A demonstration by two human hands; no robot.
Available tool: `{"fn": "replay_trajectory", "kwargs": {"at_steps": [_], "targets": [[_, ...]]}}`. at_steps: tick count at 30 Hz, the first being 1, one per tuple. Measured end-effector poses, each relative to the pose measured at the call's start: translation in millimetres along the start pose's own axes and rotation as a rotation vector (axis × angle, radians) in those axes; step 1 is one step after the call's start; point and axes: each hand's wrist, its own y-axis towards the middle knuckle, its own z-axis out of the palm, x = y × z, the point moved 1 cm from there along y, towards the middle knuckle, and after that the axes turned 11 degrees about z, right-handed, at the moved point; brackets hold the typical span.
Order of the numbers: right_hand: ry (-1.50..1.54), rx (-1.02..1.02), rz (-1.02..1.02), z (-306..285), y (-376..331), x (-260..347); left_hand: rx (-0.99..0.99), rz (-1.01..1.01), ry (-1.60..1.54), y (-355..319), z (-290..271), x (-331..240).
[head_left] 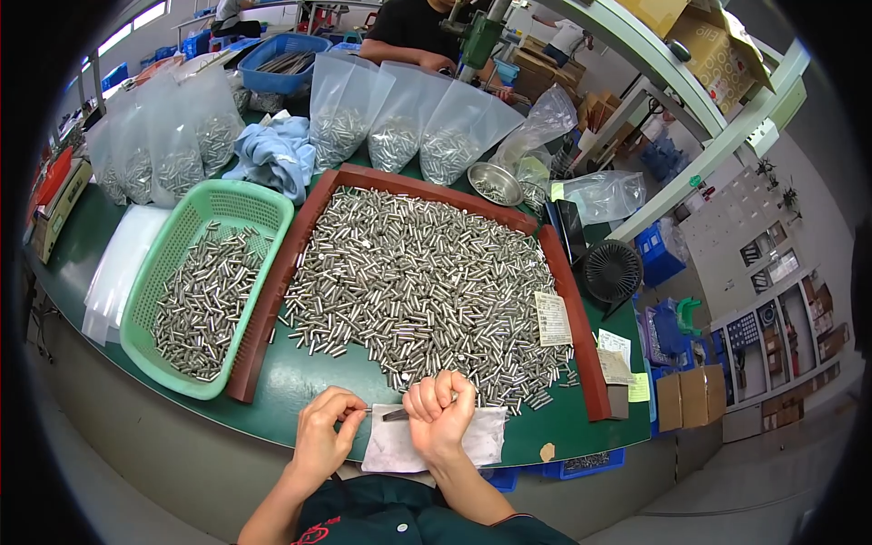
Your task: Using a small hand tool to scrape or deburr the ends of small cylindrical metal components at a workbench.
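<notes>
Close to the table's front edge, my right hand (442,416) is closed in a fist around a tool. Only the tool's dark, narrow metal end (396,415) shows, pointing left; its kind is hidden by my fingers. Just left of it, my left hand (325,429) pinches a thin, small thing between thumb and forefinger, too small to make out. Beneath the tool a pale folded cloth (386,447) lies on the green table. Right beyond my hands spreads a thick layer of small silvery metal cylinders (409,272) inside a reddish-brown frame (289,282).
A green plastic basket (280,218) with more cylinders stands at the left. Plastic bags of metal parts (395,136), a blue cloth (275,154) and a steel bowl (496,184) line the back. A black fan (612,271) stands at the right. A co-worker (404,34) sits opposite.
</notes>
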Motion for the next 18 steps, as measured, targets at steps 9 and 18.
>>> {"fn": "replay_trajectory", "kwargs": {"at_steps": [9,18], "targets": [[-0.011,-0.012,0.01,1.8,6.0,2.6,0.011,0.018,0.006,7.9,0.9,1.6],[-0.031,-0.033,0.028,2.0,3.3,0.1,-0.011,0.037,0.008,2.5,0.0,2.2]]}}
